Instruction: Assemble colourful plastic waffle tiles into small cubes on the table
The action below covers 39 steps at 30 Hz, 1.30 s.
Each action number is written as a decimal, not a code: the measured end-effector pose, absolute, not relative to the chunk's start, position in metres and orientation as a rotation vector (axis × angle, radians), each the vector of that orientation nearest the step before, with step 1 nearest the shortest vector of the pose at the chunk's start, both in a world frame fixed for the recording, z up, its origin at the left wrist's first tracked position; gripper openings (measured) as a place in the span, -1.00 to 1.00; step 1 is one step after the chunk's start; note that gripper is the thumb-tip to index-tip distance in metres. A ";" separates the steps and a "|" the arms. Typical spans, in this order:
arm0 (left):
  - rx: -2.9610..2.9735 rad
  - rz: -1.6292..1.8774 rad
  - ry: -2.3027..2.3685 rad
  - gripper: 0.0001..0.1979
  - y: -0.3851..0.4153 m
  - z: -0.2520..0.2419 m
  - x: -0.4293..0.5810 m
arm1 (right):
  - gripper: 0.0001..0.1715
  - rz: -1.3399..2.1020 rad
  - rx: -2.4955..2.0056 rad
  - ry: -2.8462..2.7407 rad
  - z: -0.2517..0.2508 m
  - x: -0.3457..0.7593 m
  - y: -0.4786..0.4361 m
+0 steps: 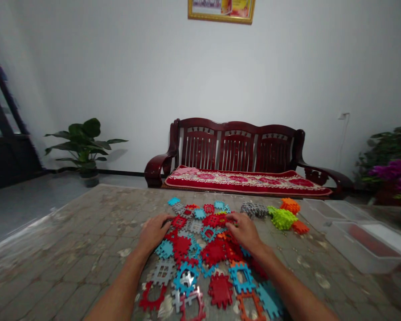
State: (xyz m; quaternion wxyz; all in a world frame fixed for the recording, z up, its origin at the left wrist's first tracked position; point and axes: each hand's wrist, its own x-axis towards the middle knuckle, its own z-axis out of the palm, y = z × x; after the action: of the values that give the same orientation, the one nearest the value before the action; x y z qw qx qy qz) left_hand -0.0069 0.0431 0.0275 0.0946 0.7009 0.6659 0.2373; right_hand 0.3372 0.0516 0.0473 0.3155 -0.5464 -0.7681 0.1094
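A spread of flat plastic building tiles with toothed edges, in red, blue, grey and orange, covers the middle of the table. My left hand (153,232) rests at the left side of the spread, its fingertips by a red window tile (179,221). On the other side, my right hand (244,231) reaches in with thumb and forefinger apart, touching or just over red tiles (214,220). Neither hand visibly lifts a tile. Nearer to me lie a blue frame tile (241,277), a solid red tile (220,290) and a grey window tile (163,272).
Stacks of grey tiles (254,209), lime green tiles (282,218) and orange tiles (290,205) stand right of the spread. Clear plastic boxes (361,252) sit at the table's right side. Beyond the table (70,232) is a wooden bench (237,147).
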 end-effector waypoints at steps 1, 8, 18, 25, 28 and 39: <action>2.078 0.703 1.975 -0.60 0.043 0.027 -0.007 | -0.70 0.316 -1.407 -2.106 0.049 0.323 0.047; 2.085 0.697 1.974 -0.60 0.042 0.027 -0.007 | -0.56 0.234 -1.400 -2.467 0.055 0.244 0.050; 2.072 0.720 2.012 -0.62 0.043 0.025 -0.007 | -0.65 -0.112 -1.373 -2.699 0.058 0.226 0.055; 2.083 0.724 2.009 -0.63 0.043 0.023 -0.007 | -0.61 0.113 -1.462 -2.436 0.056 0.236 0.063; 2.082 0.724 2.015 -0.61 0.043 0.023 -0.007 | -0.63 0.312 -1.378 -2.214 0.053 0.248 0.067; 2.104 0.725 2.008 -0.60 0.046 0.020 -0.010 | -0.48 0.360 -1.504 -1.928 0.054 0.400 0.057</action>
State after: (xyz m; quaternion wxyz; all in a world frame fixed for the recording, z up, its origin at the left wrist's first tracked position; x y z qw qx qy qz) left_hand -0.0102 0.0458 0.0204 0.0719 0.7001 0.6682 0.2411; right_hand 0.3997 0.0573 0.0541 0.3286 -0.5747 -0.7368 0.1377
